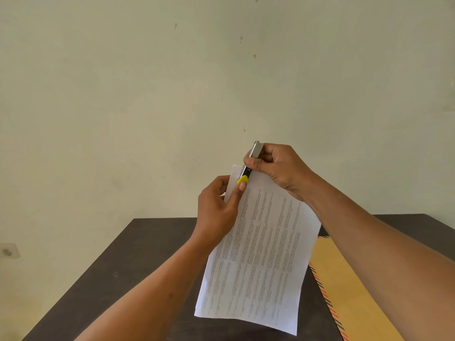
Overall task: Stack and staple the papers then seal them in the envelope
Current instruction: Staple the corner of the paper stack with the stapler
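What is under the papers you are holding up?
Under the papers you can see the dark table and the yellow envelope beside. The table right beneath them is hidden.

The envelope (364, 291) runs off the frame's bottom, print on papers (261, 254) illegible.

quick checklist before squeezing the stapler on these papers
1. Papers held off the table by the left hand near the top corner: ok.
2. Stapler gripped in the right hand, set at the top corner of the papers: ok.
3. Sheet edges squared up: not ok, one corner sticks out past the top sheet by the stapler.
4. Left thumb clear of the stapler's yellow end: not ok, it sits right against it.
5. Corner fully inside the stapler's mouth: cannot tell.
6. Envelope lying ready on the table at right: ok.
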